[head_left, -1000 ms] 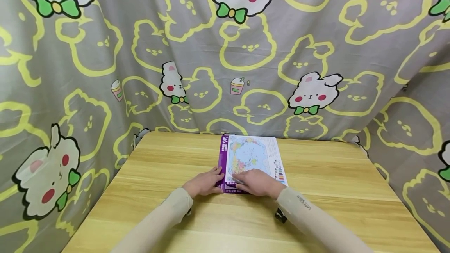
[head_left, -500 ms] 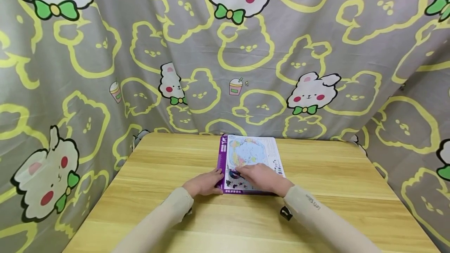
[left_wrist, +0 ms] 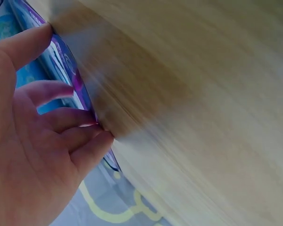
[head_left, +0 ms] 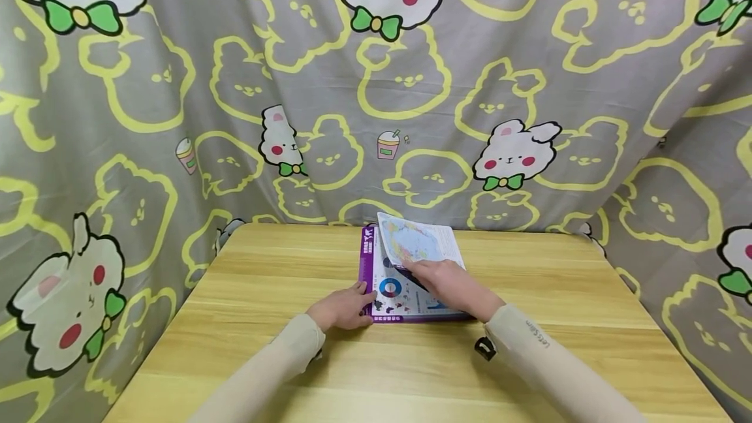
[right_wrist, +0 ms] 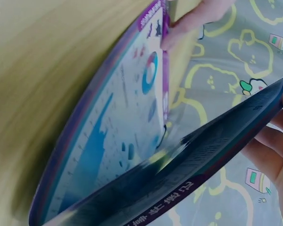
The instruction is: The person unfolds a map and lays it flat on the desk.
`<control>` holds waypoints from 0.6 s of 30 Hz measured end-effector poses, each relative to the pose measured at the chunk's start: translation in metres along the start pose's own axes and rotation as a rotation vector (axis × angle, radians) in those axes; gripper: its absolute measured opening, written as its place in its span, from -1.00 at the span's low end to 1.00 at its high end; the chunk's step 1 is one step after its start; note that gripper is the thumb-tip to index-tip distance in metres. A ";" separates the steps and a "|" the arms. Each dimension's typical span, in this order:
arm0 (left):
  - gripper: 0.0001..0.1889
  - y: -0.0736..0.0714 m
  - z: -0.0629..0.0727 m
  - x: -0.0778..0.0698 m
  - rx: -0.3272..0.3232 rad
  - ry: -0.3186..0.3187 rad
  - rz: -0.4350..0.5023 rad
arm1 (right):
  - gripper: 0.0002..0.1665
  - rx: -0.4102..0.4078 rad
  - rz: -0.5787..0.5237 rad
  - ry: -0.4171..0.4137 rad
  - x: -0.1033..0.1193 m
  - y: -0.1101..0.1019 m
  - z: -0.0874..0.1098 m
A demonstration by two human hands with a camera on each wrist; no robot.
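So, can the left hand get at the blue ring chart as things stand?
Probably yes: the left hand touches the purple border beside the blue ring chart, and nothing seems to cover it; the right hand holds the world map sheet tilted up, clear of it.

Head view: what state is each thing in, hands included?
Map sheet, left side lifted
Purple-edged sheet, lying on the table, partly covered
Left hand, touching the purple-edged sheet's left edge
Right hand, gripping the lifted map sheet
Curtain, hanging behind the table in folds
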State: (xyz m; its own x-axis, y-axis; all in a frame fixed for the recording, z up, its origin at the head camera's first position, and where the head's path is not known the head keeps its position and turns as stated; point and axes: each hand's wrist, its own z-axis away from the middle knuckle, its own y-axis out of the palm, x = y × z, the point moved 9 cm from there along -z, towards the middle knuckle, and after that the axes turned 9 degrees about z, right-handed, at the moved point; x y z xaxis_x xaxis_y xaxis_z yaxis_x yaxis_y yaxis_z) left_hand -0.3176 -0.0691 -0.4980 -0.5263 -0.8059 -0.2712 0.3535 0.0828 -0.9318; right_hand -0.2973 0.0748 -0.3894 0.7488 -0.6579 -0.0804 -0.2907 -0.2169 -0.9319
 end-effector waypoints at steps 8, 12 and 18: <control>-0.35 -0.002 0.003 -0.001 -0.015 -0.005 0.010 | -0.53 -0.058 0.025 0.063 -0.010 -0.020 0.004; -0.36 -0.003 0.004 0.000 -0.036 -0.007 0.036 | -0.49 -0.099 0.027 0.064 -0.012 -0.030 0.007; -0.35 -0.004 0.003 0.003 -0.055 -0.022 0.047 | -0.41 -0.182 0.070 0.025 -0.015 -0.045 0.013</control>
State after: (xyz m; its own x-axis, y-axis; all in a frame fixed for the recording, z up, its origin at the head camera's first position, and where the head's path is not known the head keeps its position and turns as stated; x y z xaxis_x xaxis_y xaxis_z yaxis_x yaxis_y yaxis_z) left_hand -0.3180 -0.0733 -0.4947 -0.4926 -0.8132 -0.3097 0.3337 0.1522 -0.9303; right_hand -0.2876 0.1033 -0.3504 0.7084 -0.6933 -0.1323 -0.4464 -0.2949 -0.8449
